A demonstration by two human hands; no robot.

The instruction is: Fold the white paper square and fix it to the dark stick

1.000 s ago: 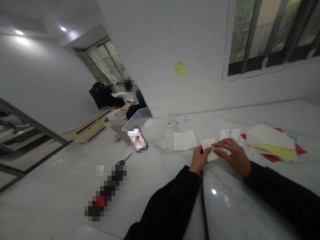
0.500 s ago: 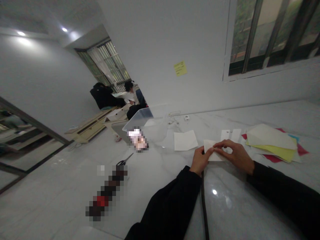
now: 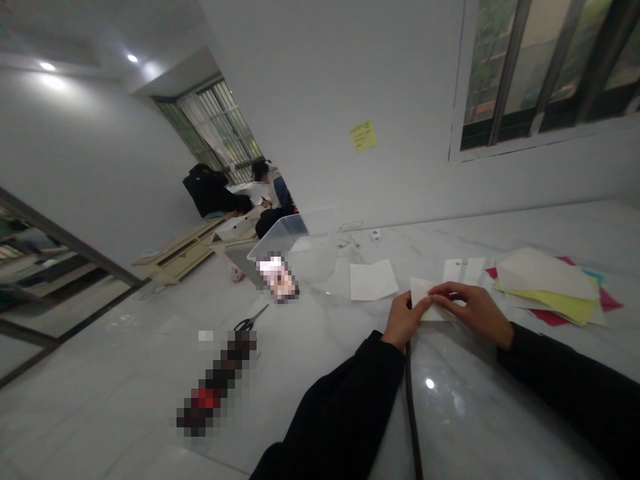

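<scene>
My left hand (image 3: 405, 321) and my right hand (image 3: 473, 308) both pinch a small folded piece of white paper (image 3: 421, 292) on the white marble table (image 3: 465, 393). Its lower part is hidden behind my fingers. Just left of my hands lies a flat white paper sheet (image 3: 373, 280). Narrow white paper strips (image 3: 463, 270) sit beyond my right fingers, and a pile of yellow, red and cream paper (image 3: 547, 283) lies to their right.
A clear plastic box (image 3: 295, 250) stands on the table beside a pixelated object (image 3: 277, 279). Black-handled scissors (image 3: 247, 325) lie near another pixelated object (image 3: 215, 380). A dark cord (image 3: 413, 413) runs by my left sleeve. A seated person (image 3: 265, 190) works farther away.
My right hand has gone from lying flatter on the paper to pinching it with curled fingers. The paper sits slightly differently between my hands, and the whole view has shifted a little.
</scene>
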